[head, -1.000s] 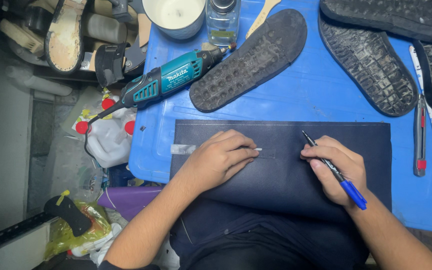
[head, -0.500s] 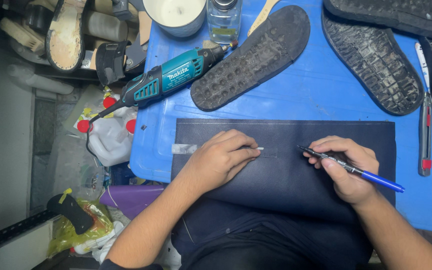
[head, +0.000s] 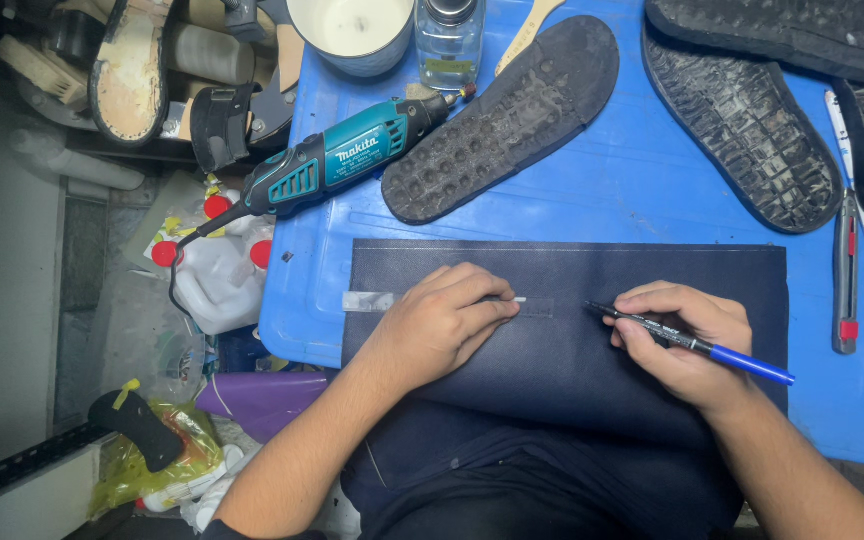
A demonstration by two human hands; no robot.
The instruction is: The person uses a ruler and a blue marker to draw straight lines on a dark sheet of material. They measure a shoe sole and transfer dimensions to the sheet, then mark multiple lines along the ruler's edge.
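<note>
Left hand (head: pixel 442 325) presses flat, fingers extended, on a clear strip (head: pixel 372 301) over navy sheet (head: pixel 572 350); right hand (head: pixel 687 340) pinches a blue-capped marker (head: pixel 697 345) — keep strip pinned, tip tight against its edge

Single head-mounted view, looking steeply down at close range. The blue table (head: pixel 592 200) fills the upper frame; the wearer's forearms enter from the bottom edge; floor clutter occupies the left. No second view overlaps.
</note>
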